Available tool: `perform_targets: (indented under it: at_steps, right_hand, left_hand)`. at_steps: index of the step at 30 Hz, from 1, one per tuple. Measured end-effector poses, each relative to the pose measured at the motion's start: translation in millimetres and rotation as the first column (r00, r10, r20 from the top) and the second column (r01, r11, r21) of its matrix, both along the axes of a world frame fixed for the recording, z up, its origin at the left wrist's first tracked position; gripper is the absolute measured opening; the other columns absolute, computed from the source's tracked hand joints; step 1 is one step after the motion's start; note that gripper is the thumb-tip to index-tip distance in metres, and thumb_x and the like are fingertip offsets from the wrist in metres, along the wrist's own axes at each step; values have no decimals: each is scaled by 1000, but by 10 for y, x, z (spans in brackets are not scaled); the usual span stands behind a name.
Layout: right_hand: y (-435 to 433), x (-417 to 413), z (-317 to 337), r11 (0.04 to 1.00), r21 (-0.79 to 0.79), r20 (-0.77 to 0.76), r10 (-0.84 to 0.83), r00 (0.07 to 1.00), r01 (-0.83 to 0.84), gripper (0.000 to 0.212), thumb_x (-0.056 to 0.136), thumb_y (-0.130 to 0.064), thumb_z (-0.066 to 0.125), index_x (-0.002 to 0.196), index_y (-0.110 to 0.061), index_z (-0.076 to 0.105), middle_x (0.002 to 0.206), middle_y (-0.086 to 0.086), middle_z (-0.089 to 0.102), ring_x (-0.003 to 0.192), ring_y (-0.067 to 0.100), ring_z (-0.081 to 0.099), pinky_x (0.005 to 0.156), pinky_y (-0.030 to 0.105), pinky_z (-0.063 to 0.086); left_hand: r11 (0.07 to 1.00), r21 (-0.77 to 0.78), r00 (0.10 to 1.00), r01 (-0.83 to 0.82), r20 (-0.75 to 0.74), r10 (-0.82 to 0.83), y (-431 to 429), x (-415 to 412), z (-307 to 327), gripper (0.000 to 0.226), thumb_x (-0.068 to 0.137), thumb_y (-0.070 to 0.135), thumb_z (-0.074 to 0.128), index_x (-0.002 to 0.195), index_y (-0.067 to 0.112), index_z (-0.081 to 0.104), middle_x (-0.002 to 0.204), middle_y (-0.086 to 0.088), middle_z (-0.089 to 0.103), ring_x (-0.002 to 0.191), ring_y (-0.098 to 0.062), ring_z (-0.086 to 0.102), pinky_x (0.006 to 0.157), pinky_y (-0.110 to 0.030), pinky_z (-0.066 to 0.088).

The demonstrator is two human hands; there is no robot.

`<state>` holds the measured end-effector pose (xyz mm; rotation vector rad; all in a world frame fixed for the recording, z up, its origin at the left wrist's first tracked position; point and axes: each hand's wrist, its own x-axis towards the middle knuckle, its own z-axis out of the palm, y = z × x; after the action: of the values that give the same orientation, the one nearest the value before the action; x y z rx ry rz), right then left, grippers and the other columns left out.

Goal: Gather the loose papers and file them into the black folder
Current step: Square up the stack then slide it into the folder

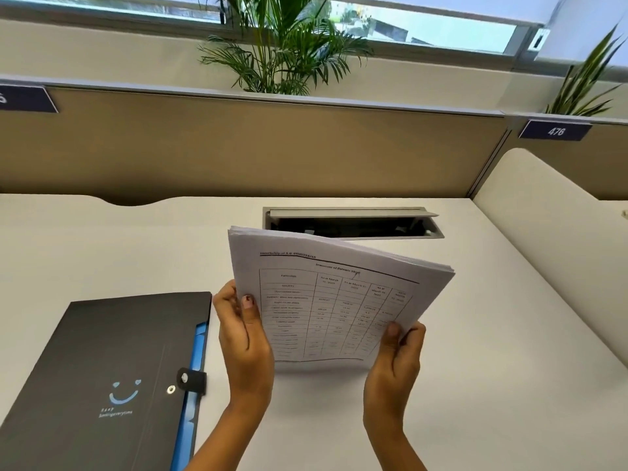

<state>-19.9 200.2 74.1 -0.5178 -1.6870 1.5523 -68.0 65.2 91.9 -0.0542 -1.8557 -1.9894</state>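
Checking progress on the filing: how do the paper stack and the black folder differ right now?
The paper stack is white and held upright on its bottom edge by the left hand and right hand; the black folder lies flat on the desk, untouched. The stack's sheets are loose; the folder is snapped shut. Both are on the same desk.

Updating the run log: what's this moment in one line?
left hand: holds papers | right hand: holds papers | folder: closed on desk
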Motion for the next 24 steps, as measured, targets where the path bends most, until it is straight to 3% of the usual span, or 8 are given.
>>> perform_targets:
  at_steps: [3, 9, 13, 16, 20, 24]
  right_hand:
    - [-19, 26, -62, 1000, -20, 11, 17, 1000, -16, 18, 93, -33, 33, 90, -45, 47, 92, -35, 61, 86, -5, 58, 68, 4, 49]
    - [10, 70, -173, 1000, -15, 18, -21, 1000, 21, 33, 102, -15, 34, 89, -42, 47, 92, -29, 63, 82, -6, 56, 68, 0, 46]
    - [7, 120, -303, 1000, -22, 80, 24, 997, -22, 41, 101, -6, 31, 89, -41, 49, 91, -34, 61, 83, -6, 55, 69, 2, 46]
    - [45, 146, -299, 1000, 0, 71, 22, 997, -22, 42, 102, -6, 31, 90, -41, 50, 92, -33, 60, 83, -5, 54, 68, 2, 46]
    - [62, 166, -282, 1000, -18, 52, 11, 999, -10, 52, 101, -4, 32, 100, -53, 51, 97, -37, 60, 88, -12, 54, 71, -3, 43]
    - [18, 194, -364, 999, -26, 134, 51, 990, -48, 64, 101, 0, 31, 101, -61, 50, 99, -43, 58, 93, -15, 53, 72, -5, 41]
  left_hand:
    - [999, -35, 999, 8, 51, -6, 2, 47, -72, 17, 91, 39, 28, 93, 42, 44, 94, 10, 59, 82, -8, 60, 59, -10, 53]
    - [1000, -16, 999, 10, 45, -9, -21, 118, -162, 21, 94, 35, 29, 95, 51, 43, 89, 31, 59, 85, 0, 61, 61, -9, 54]
    - [999, -25, 988, 28, 151, -24, 15, 185, -334, 15, 96, 37, 29, 99, 42, 43, 98, 19, 58, 89, -8, 59, 61, -10, 54]
    - [999, -22, 985, 36, 167, -32, 10, 203, -371, 15, 96, 39, 30, 97, 40, 44, 92, 27, 59, 88, -5, 60, 59, -9, 53]
    - [998, -21, 989, 52, 139, -49, -5, 218, -392, 16, 92, 38, 30, 100, 40, 44, 93, 31, 58, 91, 2, 58, 63, -9, 53]
    - [995, -46, 971, 85, 226, -72, 5, 263, -553, 19, 95, 40, 31, 110, 35, 40, 107, 17, 56, 96, -4, 58, 67, -16, 53]
